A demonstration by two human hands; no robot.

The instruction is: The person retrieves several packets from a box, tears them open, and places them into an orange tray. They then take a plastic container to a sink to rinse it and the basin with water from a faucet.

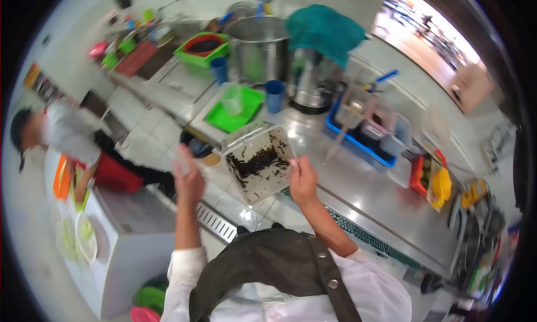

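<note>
My right hand (303, 180) grips the edge of a clear, square plastic container (256, 189), thumb over the rim. The container is tilted so that its inside faces me. Dark, wet-looking leafy bits (260, 162) cling to its bottom and walls; what they are I cannot make out. To the left of the container and apart from it, my left hand (189, 179) is raised with its fingers spread, somewhat blurred, and holds nothing. Below the container shows the tiled floor with a drain grate (217, 222).
A steel counter (358, 182) runs along the right, bearing a green tray (235, 118), blue cups, a large pot (258, 50), a cloth-covered steel vessel (313, 84) and a blue tray (361, 146) of containers. At left, a person (75, 134) works at a white-sided table (137, 260).
</note>
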